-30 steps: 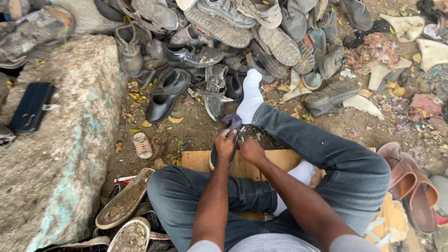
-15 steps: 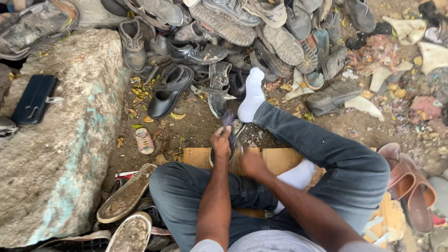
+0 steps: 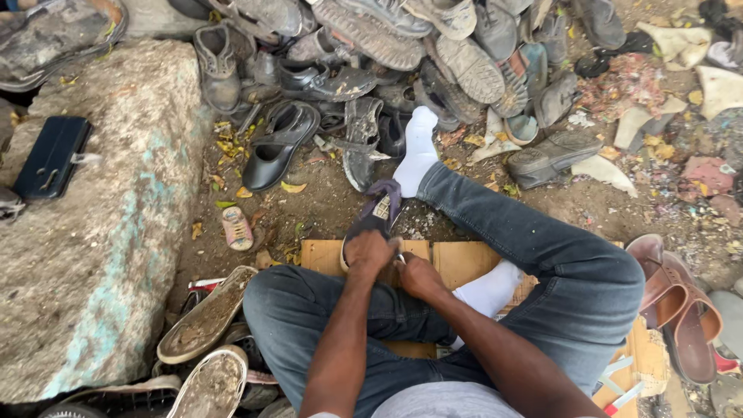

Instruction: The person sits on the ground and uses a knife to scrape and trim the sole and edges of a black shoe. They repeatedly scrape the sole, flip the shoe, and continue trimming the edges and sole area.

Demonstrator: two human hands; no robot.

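I sit cross-legged on a piece of cardboard (image 3: pixel 464 262) in blue jeans and white socks. My left hand (image 3: pixel 368 253) grips the heel end of a dark worn shoe with a purple tongue (image 3: pixel 378 210), held upright over the cardboard. My right hand (image 3: pixel 418 276) presses against the shoe's side and pinches a small thin metal tool whose tip shows between the hands; what kind of tool it is cannot be made out.
A heap of old shoes (image 3: pixel 402 46) fills the ground ahead. A large rock (image 3: pixel 93 255) lies at left with a black case (image 3: pixel 51 157) on it. Loose soles (image 3: pixel 205 321) lie by my left knee, brown sandals (image 3: pixel 681 306) at right.
The shoe has been tipped up and turned, its toe now pointing away toward my outstretched foot. Both hands have closed in tighter on its heel end.
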